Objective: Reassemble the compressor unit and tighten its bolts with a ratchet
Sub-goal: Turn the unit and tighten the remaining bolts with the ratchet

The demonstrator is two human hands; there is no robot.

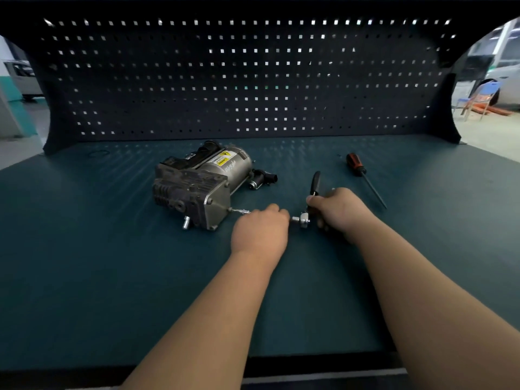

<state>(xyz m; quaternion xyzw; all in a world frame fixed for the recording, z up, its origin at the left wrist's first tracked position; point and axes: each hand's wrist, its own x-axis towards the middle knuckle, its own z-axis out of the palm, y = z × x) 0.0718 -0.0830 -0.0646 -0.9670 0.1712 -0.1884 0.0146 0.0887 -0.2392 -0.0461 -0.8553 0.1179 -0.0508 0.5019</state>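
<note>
A dark pegboard [253, 80] fills the upper half of the frame, and below it the teal bench top [112, 291] runs right down to the bottom edge. The compressor unit [197, 184] lies on the bench a little left of centre. Its silver motor can points to the upper right and its finned block and grey end plate face the lower right.

The left hand [260, 232] sits just right of that end plate, knuckles up and fingers curled down over a thin extension bar [241, 211]. The right hand [340, 211], further right, is wrapped round the ratchet [315, 183] low on its handle.

What matters here is the line of the drive. The bar runs nearly level across the frame, from the ratchet's head on the right, through the left hand, to the plate's lower right corner. I can't make out whether its tip is seated on a bolt there. The handle stands up toward the top of the frame, square to that line, so I'd judge any swing turns about the bar while the nearer left hand steadies it.

A red-handled screwdriver [363, 175] lies right of centre, a small black fitting [263, 178] beside the motor can.
</note>
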